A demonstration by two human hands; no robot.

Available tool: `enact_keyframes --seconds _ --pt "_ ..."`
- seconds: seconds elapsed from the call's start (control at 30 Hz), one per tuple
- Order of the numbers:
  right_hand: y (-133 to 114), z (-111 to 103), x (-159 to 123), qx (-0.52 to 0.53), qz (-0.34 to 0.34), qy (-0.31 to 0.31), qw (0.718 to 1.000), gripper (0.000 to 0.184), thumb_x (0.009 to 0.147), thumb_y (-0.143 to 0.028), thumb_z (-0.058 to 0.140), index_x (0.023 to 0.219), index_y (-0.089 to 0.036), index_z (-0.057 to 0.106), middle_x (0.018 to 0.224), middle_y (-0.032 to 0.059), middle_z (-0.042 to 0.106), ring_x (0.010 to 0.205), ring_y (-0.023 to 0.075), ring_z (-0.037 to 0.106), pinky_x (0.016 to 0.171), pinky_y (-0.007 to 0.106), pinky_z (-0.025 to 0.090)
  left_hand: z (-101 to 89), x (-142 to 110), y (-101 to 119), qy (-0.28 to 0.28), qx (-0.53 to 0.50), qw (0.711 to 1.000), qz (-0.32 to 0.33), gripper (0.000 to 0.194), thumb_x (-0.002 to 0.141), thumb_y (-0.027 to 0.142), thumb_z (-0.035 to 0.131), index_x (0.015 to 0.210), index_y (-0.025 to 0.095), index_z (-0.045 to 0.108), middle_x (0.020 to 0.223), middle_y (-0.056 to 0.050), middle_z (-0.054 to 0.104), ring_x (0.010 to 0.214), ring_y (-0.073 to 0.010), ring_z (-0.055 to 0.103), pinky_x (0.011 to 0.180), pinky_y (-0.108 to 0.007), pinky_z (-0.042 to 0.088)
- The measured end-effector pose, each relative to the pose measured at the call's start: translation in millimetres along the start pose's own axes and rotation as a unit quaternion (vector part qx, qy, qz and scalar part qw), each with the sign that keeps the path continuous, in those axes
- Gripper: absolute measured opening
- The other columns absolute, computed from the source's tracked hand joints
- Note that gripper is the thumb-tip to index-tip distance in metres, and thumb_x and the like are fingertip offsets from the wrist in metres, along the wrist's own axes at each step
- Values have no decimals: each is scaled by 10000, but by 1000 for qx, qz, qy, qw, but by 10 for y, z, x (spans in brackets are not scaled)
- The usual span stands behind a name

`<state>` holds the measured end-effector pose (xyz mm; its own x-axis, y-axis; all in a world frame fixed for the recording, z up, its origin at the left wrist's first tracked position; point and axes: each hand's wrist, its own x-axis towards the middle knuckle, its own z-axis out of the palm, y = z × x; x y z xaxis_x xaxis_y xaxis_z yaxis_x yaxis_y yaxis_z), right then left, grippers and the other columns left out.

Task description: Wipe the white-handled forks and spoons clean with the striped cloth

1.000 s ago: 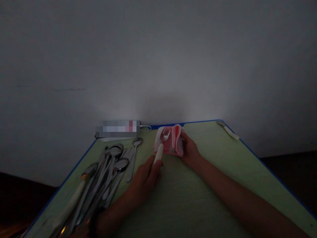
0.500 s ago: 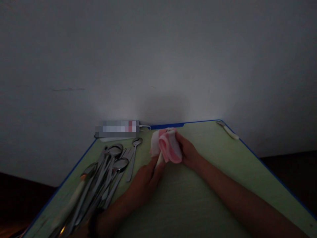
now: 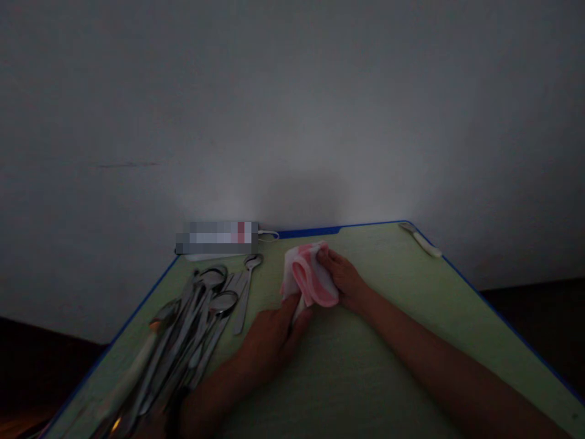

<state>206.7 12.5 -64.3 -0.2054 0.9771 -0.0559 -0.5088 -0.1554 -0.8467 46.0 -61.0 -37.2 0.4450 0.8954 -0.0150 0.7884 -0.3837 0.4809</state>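
My left hand (image 3: 276, 332) is closed round the pale handle of a fork (image 3: 299, 306); the fork's metal head is hidden inside a folded pink and white cloth (image 3: 315, 277). My right hand (image 3: 340, 274) grips that cloth from its right side, thumb on top, wrapping it over the fork. Left of my left hand lies a heap of metal cutlery (image 3: 183, 335), with several spoons and long handles in it. A single spoon (image 3: 247, 289) rests at the heap's right edge.
At the far right corner of the green table (image 3: 388, 378) lies a white-handled utensil (image 3: 423, 241). A blurred-out box-like item (image 3: 219, 238) with a white loop stands at the back left, against the grey wall (image 3: 292, 110). The tabletop has a blue edge.
The cloth has been folded over the fork's head, which showed a second ago. In the last half second, the cloth and both hands have shifted slightly toward me.
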Motion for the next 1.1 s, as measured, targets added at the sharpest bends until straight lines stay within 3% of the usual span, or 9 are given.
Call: enact_keyframes --seconds 0.33,0.5,0.63,0.83,1.1 --pt "7 86 -54 -63 -58 54 995 337 714 -505 582 826 -187 575 685 -5 603 561 100 516 538 229 407 -18 -13 10 -19 -20 999 24 291 909 402 319 980 186 500 747 -54 653 636 -207 613 540 -254 366" --pt "13 52 -54 -74 -35 17 996 337 677 -453 637 873 -182 589 707 -1 609 583 105 528 578 244 433 -10 4 -16 18 -98 995 9 322 920 400 289 976 183 521 757 -45 642 656 -197 600 574 -259 387" --pt "28 45 -50 -88 -28 9 996 320 642 -418 672 813 -154 614 693 8 613 582 105 529 586 244 424 -11 12 -32 17 -121 993 8 309 906 399 327 960 181 540 757 -44 646 652 -199 597 584 -262 392" --pt "97 52 -31 -92 -69 54 992 353 719 -493 569 790 -150 608 646 1 579 542 95 485 543 231 393 -39 31 -28 7 -108 994 13 322 911 382 318 996 168 543 733 -42 629 652 -196 584 586 -266 393" --pt "133 17 -20 -145 -97 132 976 417 736 -553 505 768 -148 598 633 12 570 548 113 487 520 237 389 -79 23 -12 -11 -130 991 44 301 918 339 293 823 182 531 614 13 542 552 -144 505 501 -223 351"
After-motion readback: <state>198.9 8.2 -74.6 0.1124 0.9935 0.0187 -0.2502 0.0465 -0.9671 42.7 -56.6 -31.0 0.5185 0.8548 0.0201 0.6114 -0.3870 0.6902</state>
